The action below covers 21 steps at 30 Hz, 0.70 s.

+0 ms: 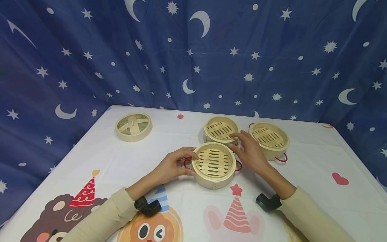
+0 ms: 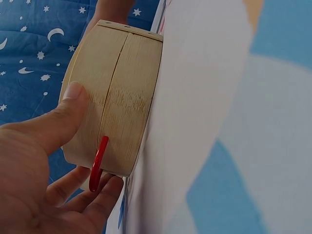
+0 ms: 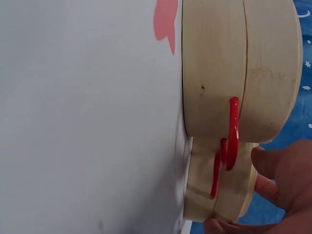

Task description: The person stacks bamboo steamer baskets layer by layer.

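Observation:
A round bamboo steamer basket (image 1: 214,183) with red side handles sits at the front of a group of baskets. My left hand (image 1: 172,164) grips its left side, thumb (image 2: 70,109) against the wall and fingers around by the red handle (image 2: 99,163). Just behind it stands a second steamer basket (image 1: 219,119). My right hand (image 1: 250,153) holds that one at its right side, index finger over the rim and thumb (image 3: 265,161) near the front basket. The far side of the rear basket's grip is partly hidden.
A third steamer basket (image 1: 272,151) with red handles stands to the right, close beside my right hand. A bamboo steamer lid (image 1: 133,136) lies at the back left. The tablecloth (image 1: 169,127) has cartoon prints, and a blue star-patterned curtain (image 1: 211,67) hangs behind the table.

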Each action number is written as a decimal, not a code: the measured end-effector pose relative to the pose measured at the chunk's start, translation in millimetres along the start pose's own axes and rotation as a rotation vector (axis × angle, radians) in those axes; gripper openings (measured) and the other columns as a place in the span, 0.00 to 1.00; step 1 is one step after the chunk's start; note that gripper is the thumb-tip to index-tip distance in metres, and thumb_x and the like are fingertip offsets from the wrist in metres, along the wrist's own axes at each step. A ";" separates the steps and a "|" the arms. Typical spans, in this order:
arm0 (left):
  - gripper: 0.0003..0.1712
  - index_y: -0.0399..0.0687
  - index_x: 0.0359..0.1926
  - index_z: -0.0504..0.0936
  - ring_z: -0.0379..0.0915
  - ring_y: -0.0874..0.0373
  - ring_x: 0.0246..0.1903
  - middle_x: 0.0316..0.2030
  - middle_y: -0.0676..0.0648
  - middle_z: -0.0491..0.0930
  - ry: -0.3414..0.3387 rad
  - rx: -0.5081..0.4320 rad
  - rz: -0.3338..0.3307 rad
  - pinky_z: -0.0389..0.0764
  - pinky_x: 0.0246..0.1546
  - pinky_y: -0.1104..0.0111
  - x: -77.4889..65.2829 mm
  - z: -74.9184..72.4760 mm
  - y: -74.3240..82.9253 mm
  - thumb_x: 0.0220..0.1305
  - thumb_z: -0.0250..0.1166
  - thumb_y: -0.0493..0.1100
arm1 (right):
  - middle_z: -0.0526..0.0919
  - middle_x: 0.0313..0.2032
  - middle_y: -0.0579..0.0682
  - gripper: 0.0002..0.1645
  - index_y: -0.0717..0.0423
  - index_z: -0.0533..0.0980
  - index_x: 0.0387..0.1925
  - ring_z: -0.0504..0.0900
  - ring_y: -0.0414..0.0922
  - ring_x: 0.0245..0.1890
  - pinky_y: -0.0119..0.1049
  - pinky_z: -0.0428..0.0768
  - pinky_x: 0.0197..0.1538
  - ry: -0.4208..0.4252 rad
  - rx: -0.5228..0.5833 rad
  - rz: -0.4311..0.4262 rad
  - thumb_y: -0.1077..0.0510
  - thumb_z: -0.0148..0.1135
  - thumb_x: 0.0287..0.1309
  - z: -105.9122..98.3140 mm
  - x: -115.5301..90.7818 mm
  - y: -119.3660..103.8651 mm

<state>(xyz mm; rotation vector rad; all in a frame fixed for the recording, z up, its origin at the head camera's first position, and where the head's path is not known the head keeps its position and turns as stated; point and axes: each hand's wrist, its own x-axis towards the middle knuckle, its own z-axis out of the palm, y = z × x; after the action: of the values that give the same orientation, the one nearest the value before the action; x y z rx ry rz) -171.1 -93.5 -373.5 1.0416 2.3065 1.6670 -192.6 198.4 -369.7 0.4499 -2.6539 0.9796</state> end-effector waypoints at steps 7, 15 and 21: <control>0.25 0.34 0.48 0.78 0.62 0.41 0.63 0.60 0.34 0.69 0.004 0.008 -0.010 0.70 0.56 0.49 -0.5 -0.5 5.3 0.45 0.74 0.28 | 0.78 0.49 0.61 0.21 0.63 0.77 0.49 0.76 0.57 0.48 0.51 0.78 0.46 0.044 -0.007 -0.020 0.60 0.70 0.54 5.1 7.3 4.3; 0.26 0.45 0.49 0.80 0.63 0.51 0.63 0.62 0.44 0.70 0.004 0.005 -0.021 0.71 0.58 0.58 0.7 0.1 -18.9 0.46 0.76 0.34 | 0.79 0.41 0.60 0.22 0.61 0.78 0.45 0.76 0.56 0.39 0.48 0.76 0.40 0.060 -0.025 0.011 0.58 0.74 0.48 7.6 11.6 7.6; 0.26 0.49 0.49 0.80 0.63 0.52 0.63 0.61 0.46 0.70 0.006 0.014 -0.004 0.72 0.57 0.59 0.3 -0.3 -21.0 0.46 0.76 0.38 | 0.77 0.34 0.59 0.21 0.60 0.78 0.43 0.75 0.52 0.32 0.44 0.73 0.35 0.059 -0.031 0.023 0.57 0.74 0.48 7.4 12.6 8.9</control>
<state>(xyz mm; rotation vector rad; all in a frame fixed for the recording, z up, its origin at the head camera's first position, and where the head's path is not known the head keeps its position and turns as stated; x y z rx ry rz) -181.1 -96.9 -391.6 1.0358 2.3256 1.6580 -208.6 197.5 -375.8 0.3789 -2.6232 0.9415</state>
